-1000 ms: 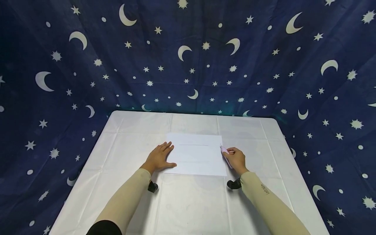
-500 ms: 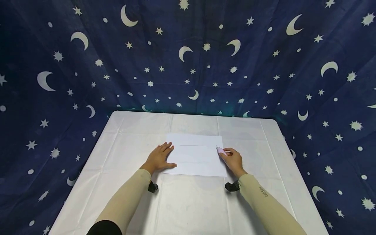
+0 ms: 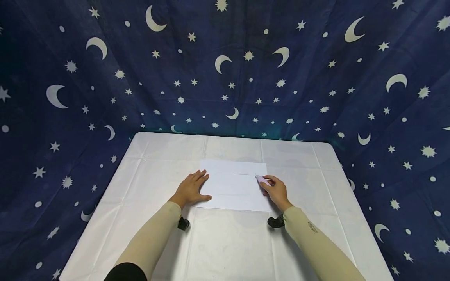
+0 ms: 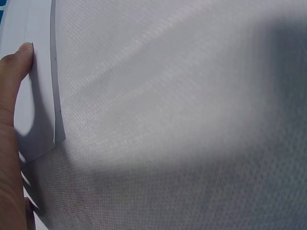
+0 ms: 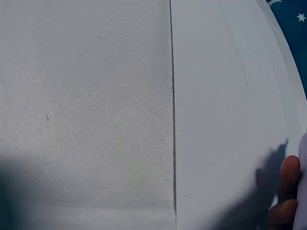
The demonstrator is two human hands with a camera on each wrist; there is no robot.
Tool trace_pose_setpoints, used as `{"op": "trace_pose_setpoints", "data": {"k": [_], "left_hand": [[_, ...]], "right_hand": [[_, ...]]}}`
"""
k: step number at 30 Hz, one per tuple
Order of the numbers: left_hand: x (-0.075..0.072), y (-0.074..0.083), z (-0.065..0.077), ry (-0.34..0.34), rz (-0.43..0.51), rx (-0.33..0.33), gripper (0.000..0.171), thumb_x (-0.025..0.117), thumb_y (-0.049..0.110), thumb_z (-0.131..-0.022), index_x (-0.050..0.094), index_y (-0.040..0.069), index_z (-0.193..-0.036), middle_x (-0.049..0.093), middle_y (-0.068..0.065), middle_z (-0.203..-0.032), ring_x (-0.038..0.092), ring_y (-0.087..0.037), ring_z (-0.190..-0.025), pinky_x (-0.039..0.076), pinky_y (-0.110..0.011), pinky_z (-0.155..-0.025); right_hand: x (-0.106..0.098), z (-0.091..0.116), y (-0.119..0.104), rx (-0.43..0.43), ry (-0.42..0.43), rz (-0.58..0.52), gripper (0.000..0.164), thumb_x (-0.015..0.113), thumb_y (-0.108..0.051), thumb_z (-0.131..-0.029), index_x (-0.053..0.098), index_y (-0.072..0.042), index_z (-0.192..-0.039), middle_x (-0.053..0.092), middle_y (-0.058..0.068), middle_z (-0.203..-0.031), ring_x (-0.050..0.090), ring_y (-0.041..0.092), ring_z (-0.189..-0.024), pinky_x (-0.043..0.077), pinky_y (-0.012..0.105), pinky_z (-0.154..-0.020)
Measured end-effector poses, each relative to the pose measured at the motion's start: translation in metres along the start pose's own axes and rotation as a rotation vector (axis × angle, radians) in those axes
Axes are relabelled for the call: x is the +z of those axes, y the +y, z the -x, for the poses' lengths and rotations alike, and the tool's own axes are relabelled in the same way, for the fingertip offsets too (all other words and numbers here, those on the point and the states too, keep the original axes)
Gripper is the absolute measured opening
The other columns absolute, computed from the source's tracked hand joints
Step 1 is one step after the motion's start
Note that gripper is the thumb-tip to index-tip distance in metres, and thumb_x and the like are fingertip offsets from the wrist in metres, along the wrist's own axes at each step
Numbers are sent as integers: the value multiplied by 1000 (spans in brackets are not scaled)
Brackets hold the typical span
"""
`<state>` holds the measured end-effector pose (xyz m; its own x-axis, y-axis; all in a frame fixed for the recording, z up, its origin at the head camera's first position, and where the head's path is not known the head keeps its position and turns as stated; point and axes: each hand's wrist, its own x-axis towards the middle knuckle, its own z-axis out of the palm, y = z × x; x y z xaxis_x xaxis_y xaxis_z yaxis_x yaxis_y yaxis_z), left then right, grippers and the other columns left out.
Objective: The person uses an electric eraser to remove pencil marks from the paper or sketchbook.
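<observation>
A white sheet of paper (image 3: 232, 189) lies flat in the middle of the table, with a thin dark line (image 3: 233, 174) drawn across its upper part. My left hand (image 3: 191, 189) rests on its left edge, fingers and thumb spread; in the left wrist view that thumb (image 4: 20, 60) lies along the paper. At the sheet's right side, my right hand (image 3: 276, 192) grips a lilac, pen-like tube (image 3: 263, 180) with a narrow pale tip. The tip points up-left, just right of the line's end; whether it touches the paper I cannot tell. Fingers partly hide the tube in the right wrist view.
A white cloth (image 3: 228, 242) with fold creases covers the table. Dark blue fabric (image 3: 197, 70) with moons and stars hangs behind and at both sides. Black wrist devices (image 3: 275, 222) sit under both wrists.
My right hand has moved left with the lilac tube, from the sheet's right edge to a spot over the paper near the line's end. The left hand has stayed in place.
</observation>
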<state>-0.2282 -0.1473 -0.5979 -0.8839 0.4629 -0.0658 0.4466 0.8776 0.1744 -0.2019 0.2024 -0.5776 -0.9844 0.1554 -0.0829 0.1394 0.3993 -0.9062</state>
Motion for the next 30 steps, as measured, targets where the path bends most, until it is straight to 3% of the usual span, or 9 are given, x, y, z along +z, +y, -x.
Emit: {"op": "trace_pose_setpoints", "data": {"k": [4,12,18,24,30], "left_hand": [[1,0,1,25,6,16,98,44,80,-67,30,19,-142,18,1,-148,11,-19,-135,10,-40,-108],[-3,2,1,-16,5,-11,99,45,80,-66,26,22,-143,15,3,-149,8,-17,-135,8,-38,-108],[-2,0,0,13,1,7,98,45,80,-66,30,19,-142,18,1,-148,12,-20,-135,12,-41,-108],[-2,0,0,-4,-28,6,98,42,81,-66,28,21,-143,13,3,-149,10,-17,-135,10,-37,-108],[-8,2,0,-15,-68,30,99,42,80,-67,28,18,-143,15,1,-149,13,-19,-135,12,-36,-108]], "right_hand": [[2,-2,0,-12,-7,-3,33,72,-20,-77,63,-9,-107,60,12,-86,61,27,-55,50,29,-50],[4,-5,0,-42,-16,19,31,70,-25,-79,64,-11,-106,64,10,-82,61,27,-52,45,23,-52],[6,-9,1,-50,-19,54,30,67,-27,-81,64,-11,-107,63,7,-81,60,25,-53,44,25,-53],[10,-9,0,-37,-38,45,28,67,-25,-81,65,-11,-105,64,8,-81,61,25,-55,45,27,-60],[15,-8,0,-22,-46,33,27,68,-22,-81,65,-10,-105,64,9,-83,60,24,-54,46,24,-53]]}}
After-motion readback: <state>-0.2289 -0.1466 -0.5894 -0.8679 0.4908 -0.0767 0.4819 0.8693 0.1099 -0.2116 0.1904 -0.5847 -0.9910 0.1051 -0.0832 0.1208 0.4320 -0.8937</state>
